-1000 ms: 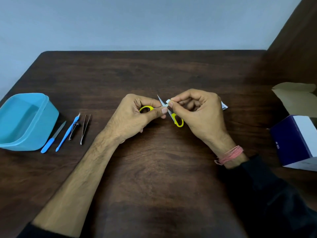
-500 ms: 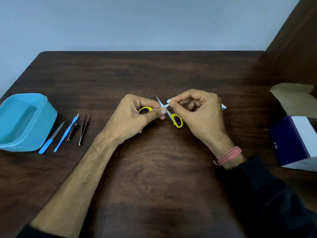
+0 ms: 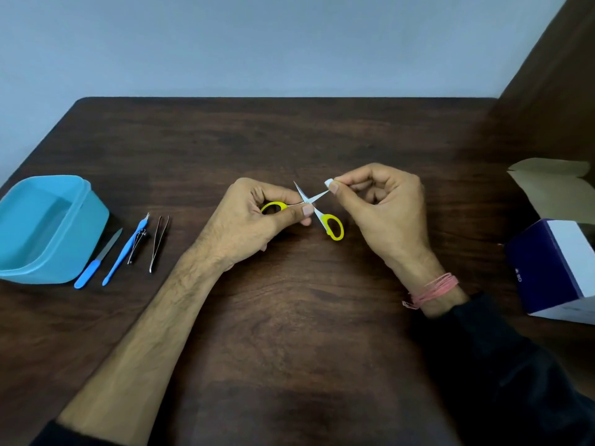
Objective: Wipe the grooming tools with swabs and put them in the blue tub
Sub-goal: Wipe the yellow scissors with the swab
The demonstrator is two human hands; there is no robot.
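Dark table (image 3: 289, 317), blue tub (image 3: 48, 233) holding nothing

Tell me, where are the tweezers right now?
In the head view, the tweezers lie on the table at left, just right of the blue-handled tool and left of the person's left hand.

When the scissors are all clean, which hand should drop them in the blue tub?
Probably the left hand. It already holds the scissors by a yellow handle, and the blue tub sits on its side. The right hand pinches the swab, farther away.
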